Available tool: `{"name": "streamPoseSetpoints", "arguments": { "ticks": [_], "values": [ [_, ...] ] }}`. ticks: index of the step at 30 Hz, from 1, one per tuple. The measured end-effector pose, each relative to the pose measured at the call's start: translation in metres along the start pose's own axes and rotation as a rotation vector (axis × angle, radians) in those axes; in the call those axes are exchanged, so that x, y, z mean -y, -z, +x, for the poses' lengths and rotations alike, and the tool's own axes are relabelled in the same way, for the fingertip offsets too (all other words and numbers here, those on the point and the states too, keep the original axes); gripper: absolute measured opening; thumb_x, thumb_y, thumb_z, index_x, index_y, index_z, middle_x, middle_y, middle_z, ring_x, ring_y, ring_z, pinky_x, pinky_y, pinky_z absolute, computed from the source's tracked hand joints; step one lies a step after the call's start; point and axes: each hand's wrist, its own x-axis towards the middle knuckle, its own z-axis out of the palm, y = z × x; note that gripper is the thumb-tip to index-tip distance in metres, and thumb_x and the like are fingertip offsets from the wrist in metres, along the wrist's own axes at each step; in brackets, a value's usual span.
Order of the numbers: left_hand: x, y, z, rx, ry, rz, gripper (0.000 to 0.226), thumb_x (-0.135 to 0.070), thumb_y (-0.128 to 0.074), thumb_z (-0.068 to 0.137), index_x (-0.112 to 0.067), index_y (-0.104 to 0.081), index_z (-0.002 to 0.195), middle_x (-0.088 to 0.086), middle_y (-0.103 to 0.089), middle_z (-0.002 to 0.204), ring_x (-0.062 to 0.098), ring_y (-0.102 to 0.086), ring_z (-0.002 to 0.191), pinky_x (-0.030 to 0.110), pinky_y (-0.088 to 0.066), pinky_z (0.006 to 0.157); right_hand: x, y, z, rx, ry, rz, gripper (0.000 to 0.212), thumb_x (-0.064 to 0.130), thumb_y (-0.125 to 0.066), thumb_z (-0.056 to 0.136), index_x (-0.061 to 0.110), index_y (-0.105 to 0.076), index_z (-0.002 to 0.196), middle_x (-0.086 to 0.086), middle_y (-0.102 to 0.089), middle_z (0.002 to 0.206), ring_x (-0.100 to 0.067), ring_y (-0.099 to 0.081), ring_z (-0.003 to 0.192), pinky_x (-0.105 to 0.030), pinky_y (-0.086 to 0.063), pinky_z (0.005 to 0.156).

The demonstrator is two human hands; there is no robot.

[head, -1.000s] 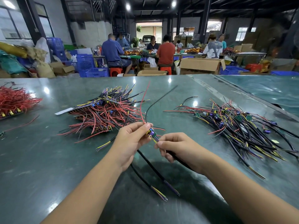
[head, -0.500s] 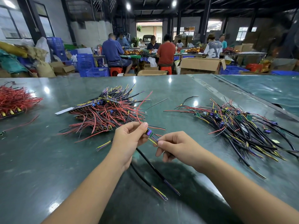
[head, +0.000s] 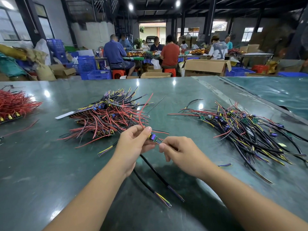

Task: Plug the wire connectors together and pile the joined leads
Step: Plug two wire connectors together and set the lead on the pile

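Note:
My left hand (head: 133, 144) pinches a small green board with a blue part (head: 153, 137), held above the dark green table (head: 50, 164). Thin red and black leads rise from the board toward the far side. My right hand (head: 178, 153) pinches the fine wires at the board's near end, fingertips almost touching the left hand's. Two black cables (head: 155, 174) with coloured stripped ends lie on the table under my hands. A stacked pile of red-and-black leads (head: 106, 117) sits just beyond my left hand. A looser pile of black cabled leads (head: 246, 130) spreads at the right.
A bundle of red wires (head: 15, 104) lies at the table's left edge. A loose short wire piece (head: 225, 165) rests near the right pile. Beyond the table, several people sit at benches among cardboard boxes (head: 206, 67) and blue crates (head: 86, 65).
My hands have shifted a little left and closer together. The long red and black leads swung down toward the pile behind. My right hand moved up to the board's end.

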Motion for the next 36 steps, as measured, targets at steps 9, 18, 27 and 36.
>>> {"name": "streamPoseSetpoints", "arguments": {
  "ticks": [9,18,27,36],
  "values": [
    [0.0026,-0.0001,-0.0035,0.089,-0.001,0.097,0.015,-0.007,-0.073,0.078,-0.014,-0.064,0.088,0.002,-0.072,0.074,0.012,-0.069,0.065,0.017,-0.051,0.058,-0.0011,-0.0008,0.0004,-0.002,-0.016,0.073,0.026,0.024,-0.05,0.095,0.023,-0.061,0.072,0.009,-0.061,0.058,-0.008,-0.047,0.049,-0.025,-0.041,0.053],
    [0.0036,-0.0011,-0.0035,0.083,-0.071,0.155,0.014,-0.009,-0.074,0.077,-0.014,-0.064,0.083,-0.002,-0.065,0.064,0.007,-0.06,0.055,0.017,-0.052,0.057,-0.007,0.0005,-0.0003,0.002,-0.003,0.171,0.03,0.022,-0.057,0.092,0.015,-0.059,0.063,-0.015,-0.061,0.062,-0.014,-0.045,0.052,-0.03,-0.037,0.055],
    [0.0004,0.0002,-0.0045,0.168,0.002,0.023,0.023,-0.001,-0.07,0.078,-0.019,-0.068,0.091,-0.005,-0.065,0.07,0.009,-0.063,0.067,0.018,-0.052,0.062,-0.0071,0.0015,-0.0001,0.036,-0.01,0.326,0.021,0.013,-0.054,0.094,0.005,-0.063,0.078,0.003,-0.061,0.057,-0.016,-0.053,0.054,-0.033,-0.043,0.061],
    [-0.0042,-0.0017,-0.005,0.119,0.011,0.004,0.044,-0.024,-0.079,0.055,-0.017,-0.067,0.096,0.0,-0.072,0.072,0.014,-0.071,0.068,0.016,-0.05,0.057,-0.0037,-0.0009,-0.0003,-0.075,0.039,0.37,0.023,0.01,-0.05,0.096,0.002,-0.061,0.077,0.004,-0.059,0.057,-0.012,-0.048,0.048,-0.025,-0.04,0.053]
  ]
}}
